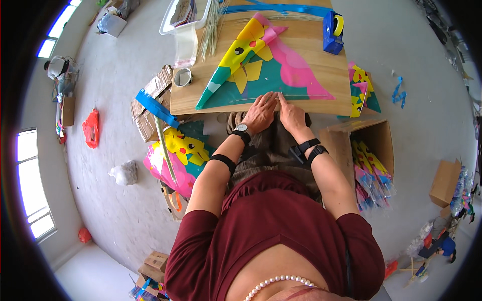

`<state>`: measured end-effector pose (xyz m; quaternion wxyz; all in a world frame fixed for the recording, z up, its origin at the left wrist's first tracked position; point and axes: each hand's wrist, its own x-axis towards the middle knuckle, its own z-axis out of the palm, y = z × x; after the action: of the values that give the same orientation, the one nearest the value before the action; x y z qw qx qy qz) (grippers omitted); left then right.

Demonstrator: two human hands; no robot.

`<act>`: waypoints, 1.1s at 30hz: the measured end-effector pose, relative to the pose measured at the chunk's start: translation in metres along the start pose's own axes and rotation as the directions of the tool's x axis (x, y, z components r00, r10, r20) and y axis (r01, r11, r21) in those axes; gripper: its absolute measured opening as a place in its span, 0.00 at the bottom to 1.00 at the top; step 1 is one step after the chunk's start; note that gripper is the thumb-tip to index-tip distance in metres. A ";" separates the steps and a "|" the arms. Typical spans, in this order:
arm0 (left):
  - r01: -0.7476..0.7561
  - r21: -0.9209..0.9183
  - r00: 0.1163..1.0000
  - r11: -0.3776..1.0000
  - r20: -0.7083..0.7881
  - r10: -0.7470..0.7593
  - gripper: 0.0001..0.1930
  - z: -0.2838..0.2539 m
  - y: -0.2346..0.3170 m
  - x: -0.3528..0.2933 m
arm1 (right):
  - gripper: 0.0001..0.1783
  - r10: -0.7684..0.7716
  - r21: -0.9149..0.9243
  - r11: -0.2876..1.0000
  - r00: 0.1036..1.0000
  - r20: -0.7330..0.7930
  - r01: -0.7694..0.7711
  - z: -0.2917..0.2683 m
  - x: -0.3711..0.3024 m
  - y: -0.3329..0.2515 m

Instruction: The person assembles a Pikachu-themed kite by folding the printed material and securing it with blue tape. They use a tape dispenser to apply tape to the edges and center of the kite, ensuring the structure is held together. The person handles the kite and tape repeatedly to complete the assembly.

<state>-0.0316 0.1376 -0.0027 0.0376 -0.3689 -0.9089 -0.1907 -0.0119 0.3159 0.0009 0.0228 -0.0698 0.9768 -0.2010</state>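
Note:
A kite [281,70] of thin sheet in green, pink and yellow, with a cartoon face, lies on the wooden table. Its left side is folded over into a long narrow flap. Along its near edge runs a thin pale rod [311,95]. My left hand [260,113] grips that near edge around its middle, fingers close together. Beside it, almost touching, my right hand [292,115] holds the same edge with its index finger stretched forward and the other fingers curled. The fingertips partly hide what lies between them.
On the table [306,30] stand a blue tape dispenser [333,34], a tape roll [183,77], a bundle of thin rods [213,30] and a white bin [173,25]. A cardboard box [376,135] of packed kites is at my right. More kite sheets [183,150] hang at my left.

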 end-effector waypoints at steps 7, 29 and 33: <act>-0.080 0.044 0.996 0.996 0.040 0.079 0.34 -0.006 -0.003 0.002 | 0.33 -0.011 -0.067 0.998 1.000 0.011 0.012 0.012 0.003 0.002; -0.063 0.227 0.985 0.972 0.174 0.023 0.28 -0.004 0.013 0.017 | 0.36 0.175 -0.050 0.984 0.980 0.093 -0.171 -0.009 -0.010 0.026; -0.018 0.267 0.983 0.964 0.179 -0.031 0.36 -0.006 0.009 0.002 | 0.36 0.151 -0.141 0.980 0.986 0.066 -0.141 -0.008 -0.002 0.013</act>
<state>-0.0274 0.1427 0.0060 0.0036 -0.3734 -0.9271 -0.0320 -0.0122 0.3315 0.0028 0.0701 -0.0070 0.9891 -0.1291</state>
